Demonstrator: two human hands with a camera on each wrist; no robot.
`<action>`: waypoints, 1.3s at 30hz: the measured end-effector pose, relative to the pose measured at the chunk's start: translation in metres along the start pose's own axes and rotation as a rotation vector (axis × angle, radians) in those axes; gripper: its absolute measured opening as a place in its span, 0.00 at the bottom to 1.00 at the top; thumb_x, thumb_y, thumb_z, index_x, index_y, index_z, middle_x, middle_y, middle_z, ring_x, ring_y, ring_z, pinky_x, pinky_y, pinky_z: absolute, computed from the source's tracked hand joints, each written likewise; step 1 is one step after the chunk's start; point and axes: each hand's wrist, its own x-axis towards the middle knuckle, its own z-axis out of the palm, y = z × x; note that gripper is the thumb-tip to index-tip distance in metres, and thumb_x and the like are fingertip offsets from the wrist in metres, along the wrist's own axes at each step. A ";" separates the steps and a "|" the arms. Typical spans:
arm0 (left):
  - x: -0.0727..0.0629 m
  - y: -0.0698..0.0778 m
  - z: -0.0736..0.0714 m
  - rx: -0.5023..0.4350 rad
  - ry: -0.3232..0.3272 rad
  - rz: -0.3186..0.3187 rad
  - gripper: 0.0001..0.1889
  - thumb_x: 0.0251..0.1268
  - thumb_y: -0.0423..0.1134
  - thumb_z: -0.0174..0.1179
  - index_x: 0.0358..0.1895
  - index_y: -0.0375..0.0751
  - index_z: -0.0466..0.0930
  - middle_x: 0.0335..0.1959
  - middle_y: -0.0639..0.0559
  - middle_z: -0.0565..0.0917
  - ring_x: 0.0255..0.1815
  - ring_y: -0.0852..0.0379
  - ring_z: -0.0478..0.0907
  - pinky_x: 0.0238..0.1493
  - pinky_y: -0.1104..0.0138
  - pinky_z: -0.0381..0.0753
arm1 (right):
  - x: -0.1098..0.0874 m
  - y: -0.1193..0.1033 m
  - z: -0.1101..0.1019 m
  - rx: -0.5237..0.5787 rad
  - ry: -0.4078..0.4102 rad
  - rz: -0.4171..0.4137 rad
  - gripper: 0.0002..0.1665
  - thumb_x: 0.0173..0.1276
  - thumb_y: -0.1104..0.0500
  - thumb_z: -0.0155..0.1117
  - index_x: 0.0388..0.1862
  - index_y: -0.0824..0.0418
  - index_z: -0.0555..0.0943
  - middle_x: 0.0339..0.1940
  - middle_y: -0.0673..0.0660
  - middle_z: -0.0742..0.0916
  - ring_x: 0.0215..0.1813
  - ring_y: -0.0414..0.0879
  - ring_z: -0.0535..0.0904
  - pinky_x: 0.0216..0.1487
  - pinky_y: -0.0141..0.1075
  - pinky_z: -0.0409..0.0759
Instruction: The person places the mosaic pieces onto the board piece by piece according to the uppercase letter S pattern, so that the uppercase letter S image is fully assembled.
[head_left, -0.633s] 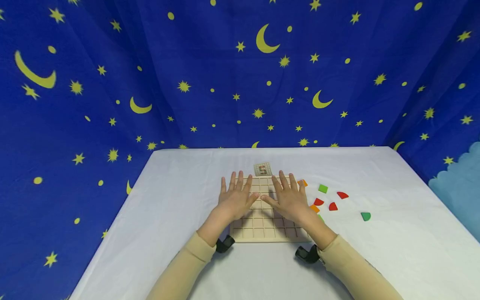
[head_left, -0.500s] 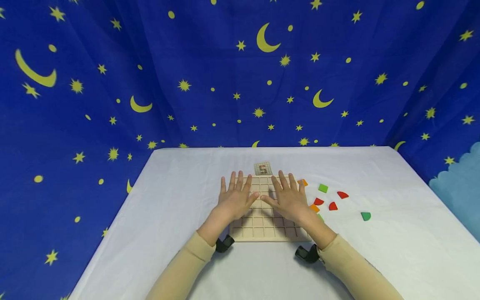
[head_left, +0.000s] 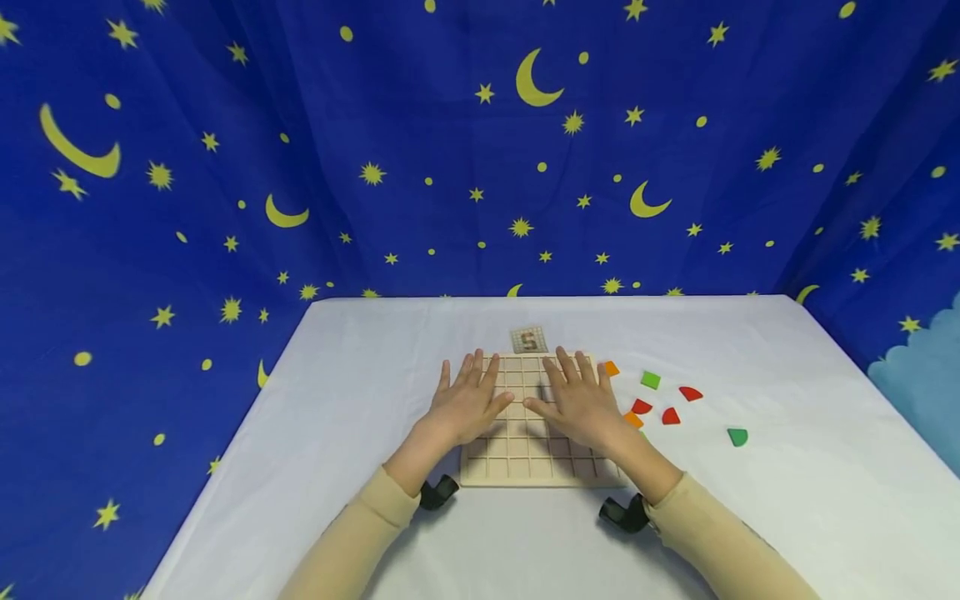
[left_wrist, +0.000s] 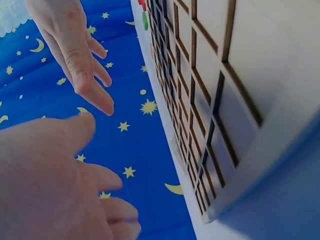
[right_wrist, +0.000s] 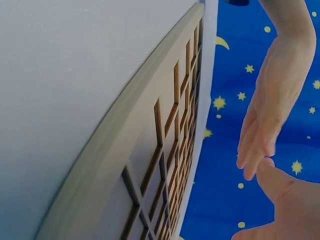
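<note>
Both hands hover palm down above a pale wooden grid board, as the wrist views show a gap under them. My left hand is over the board's left side, fingers straight and slightly spread, holding nothing. Over the right side is my right hand, also flat with its thumb pointing inward. The two thumbs face each other across the middle squares. In the left wrist view the board stands out at the right, its grooved squares bare where visible. A small card with an S-like figure on a grid lies behind the board.
Right of the board lie several flat pieces: orange ones, a light green square, red quarter-round ones and a dark green one. A white cloth covers the table. Behind hangs a blue star-patterned curtain.
The left hand has shifted slightly left and down, its wrist drawing outward. The right forearm has shifted a little right. The whole view has moved slightly; board and pieces stay put.
</note>
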 end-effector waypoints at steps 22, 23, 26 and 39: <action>-0.023 -0.059 0.015 -0.247 -0.180 0.147 0.61 0.42 0.62 0.71 0.74 0.34 0.47 0.74 0.39 0.48 0.74 0.43 0.42 0.67 0.42 0.34 | -0.022 0.083 -0.038 0.412 0.270 -0.307 0.37 0.62 0.54 0.69 0.66 0.65 0.67 0.61 0.62 0.75 0.58 0.59 0.73 0.53 0.55 0.73; -0.023 -0.060 0.015 -0.245 -0.186 0.143 0.61 0.42 0.62 0.71 0.74 0.34 0.47 0.74 0.40 0.48 0.74 0.43 0.42 0.67 0.42 0.34 | -0.024 0.090 -0.041 0.417 0.285 -0.290 0.37 0.61 0.55 0.70 0.65 0.65 0.67 0.60 0.63 0.75 0.56 0.59 0.74 0.52 0.55 0.74; -0.023 -0.060 0.016 -0.237 -0.199 0.131 0.61 0.42 0.62 0.71 0.74 0.34 0.46 0.74 0.41 0.47 0.74 0.44 0.41 0.68 0.42 0.34 | -0.031 0.112 -0.049 0.431 0.306 -0.208 0.36 0.59 0.57 0.71 0.64 0.65 0.67 0.60 0.64 0.76 0.55 0.59 0.75 0.51 0.55 0.74; -0.021 -0.062 0.018 -0.228 -0.208 0.150 0.60 0.42 0.62 0.70 0.74 0.34 0.47 0.75 0.41 0.46 0.74 0.43 0.39 0.66 0.39 0.34 | -0.059 0.182 -0.059 0.523 0.352 0.037 0.35 0.64 0.57 0.67 0.66 0.64 0.65 0.58 0.65 0.77 0.52 0.60 0.75 0.45 0.14 0.66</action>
